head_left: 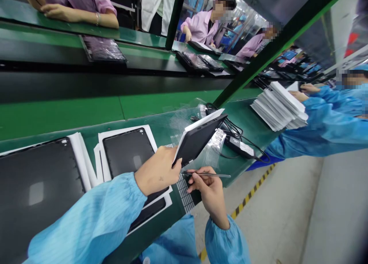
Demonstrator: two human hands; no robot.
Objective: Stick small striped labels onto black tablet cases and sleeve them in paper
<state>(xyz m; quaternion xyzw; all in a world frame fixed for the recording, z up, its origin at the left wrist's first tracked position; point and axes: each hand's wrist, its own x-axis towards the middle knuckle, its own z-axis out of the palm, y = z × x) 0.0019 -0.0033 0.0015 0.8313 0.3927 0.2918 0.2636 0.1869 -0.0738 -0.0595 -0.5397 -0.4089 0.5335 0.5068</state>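
Observation:
My left hand [158,170] grips the lower edge of a black tablet [198,139], which is tilted up with a white sheet or film along its upper edge. My right hand [208,191] pinches a thin metal stylus [207,175] between fingers and thumb, just below the tablet and apart from it. Under my left forearm lies another black tablet [128,152] on a white sheet [151,141]. A larger black tablet [37,187] lies further left. A clear plastic film [184,118] lies behind my hands.
A black power adapter [238,147] and tangled cables [230,126] lie on the green workbench [244,110]. A co-worker's blue sleeve [324,129] reaches toward a stack of white sheets [277,106]. Several tablets ride a green conveyor [149,53], with pink-clad workers beyond it.

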